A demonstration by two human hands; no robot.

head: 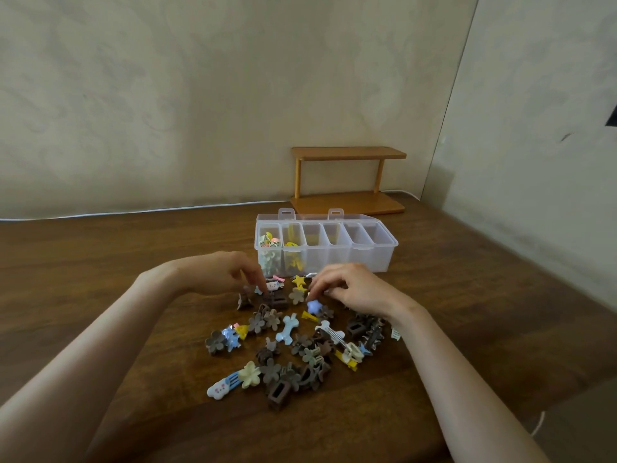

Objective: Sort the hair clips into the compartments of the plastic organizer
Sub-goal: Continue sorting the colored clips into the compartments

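A clear plastic organizer [374, 259] with several compartments stands open on the table beyond my hands. Its two leftmost compartments hold pastel clips [268, 240] and yellow clips [292, 245]; the others look bare. A loose pile of hair clips [287, 349], mostly brown flowers and claws, lies in front of it. My left hand [220, 272] reaches down with bunched fingertips to the clips at the pile's far left, by a white and pink clip [273, 285]. My right hand [354, 290] curls over the far right of the pile, just above a blue star clip [314, 306]. Whether either hand grips a clip is hidden.
A small two-level wooden shelf [347, 202] stands behind the organizer against the wall. A white cable [133, 211] runs along the table's back edge. The wall corner closes the right side. A yellow star clip [298, 280] lies between my hands.
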